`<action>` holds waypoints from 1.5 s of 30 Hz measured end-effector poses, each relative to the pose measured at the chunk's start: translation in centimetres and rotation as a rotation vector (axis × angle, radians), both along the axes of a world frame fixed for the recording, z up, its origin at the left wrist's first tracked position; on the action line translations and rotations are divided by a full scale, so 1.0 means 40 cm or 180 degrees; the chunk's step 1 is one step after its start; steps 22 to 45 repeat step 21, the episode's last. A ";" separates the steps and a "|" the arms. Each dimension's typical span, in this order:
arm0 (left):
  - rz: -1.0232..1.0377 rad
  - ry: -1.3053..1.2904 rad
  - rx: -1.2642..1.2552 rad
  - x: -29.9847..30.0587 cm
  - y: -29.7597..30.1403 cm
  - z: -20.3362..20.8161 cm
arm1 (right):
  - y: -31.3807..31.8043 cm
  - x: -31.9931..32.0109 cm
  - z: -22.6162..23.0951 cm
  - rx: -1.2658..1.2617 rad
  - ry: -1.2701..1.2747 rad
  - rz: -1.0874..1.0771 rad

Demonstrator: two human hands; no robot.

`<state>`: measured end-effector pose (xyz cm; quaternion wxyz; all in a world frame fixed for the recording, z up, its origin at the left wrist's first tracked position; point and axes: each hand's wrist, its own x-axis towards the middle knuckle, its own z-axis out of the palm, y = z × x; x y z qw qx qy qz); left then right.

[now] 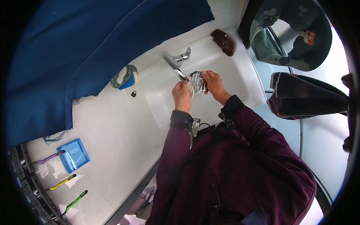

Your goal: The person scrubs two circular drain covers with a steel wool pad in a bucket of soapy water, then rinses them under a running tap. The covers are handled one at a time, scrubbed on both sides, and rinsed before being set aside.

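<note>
Over the white sink (pixel 251 71), both my hands hold a shiny, ribbed round object (pixel 197 81), either clear or metallic; I cannot tell which. My left hand (pixel 181 96) is closed at its left edge, just beneath the spout of the chrome tap (pixel 174 66). A pale, rounded edge (pixel 191 92) shows beside the left fingers, its kind unclear. From the right, my right hand (pixel 215 85) grips the ribbed object, thumb and fingers at its rim. Whether water runs from the tap is hard to make out.
Blue cloth (pixel 75 56) hangs at upper left. On the counter are a blue-yellow sponge (pixel 130 81), a small black object (pixel 134 93) and a blue tray (pixel 84 148). A brown object (pixel 224 42) sits on the sink's far rim. A camouflage hat (pixel 318 33) and dark towel (pixel 303 95) hang right.
</note>
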<state>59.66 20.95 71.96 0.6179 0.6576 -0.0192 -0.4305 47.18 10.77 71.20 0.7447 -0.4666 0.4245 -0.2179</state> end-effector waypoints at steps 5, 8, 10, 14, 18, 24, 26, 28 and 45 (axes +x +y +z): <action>0.0058 0.0054 0.0133 0.019 -0.052 -0.004 | -0.017 -0.014 0.012 0.0840 -0.0254 -0.0245; 0.0265 0.0766 -0.0179 0.022 -0.044 0.001 | -0.025 -0.025 0.003 0.1152 -0.0582 -0.0272; 0.0169 0.1143 -0.0329 0.042 -0.036 0.003 | -0.034 -0.035 -0.004 0.1289 -0.0899 -0.0253; 0.0092 0.1593 -0.0715 0.053 -0.023 -0.002 | -0.035 -0.043 -0.010 0.1119 -0.0967 -0.0172; -0.0300 0.1139 -0.0967 0.022 0.006 0.014 | -0.033 -0.042 -0.033 0.1005 -0.0951 0.0033; -0.0607 0.0901 -0.0373 0.031 0.013 0.032 | -0.060 -0.047 -0.074 0.0724 -0.0680 0.0614; -0.0607 0.0901 -0.0373 0.031 0.013 0.032 | -0.060 -0.047 -0.074 0.0724 -0.0680 0.0614; -0.0607 0.0901 -0.0373 0.031 0.013 0.032 | -0.060 -0.047 -0.074 0.0724 -0.0680 0.0614; -0.0607 0.0901 -0.0373 0.031 0.013 0.032 | -0.060 -0.047 -0.074 0.0724 -0.0680 0.0614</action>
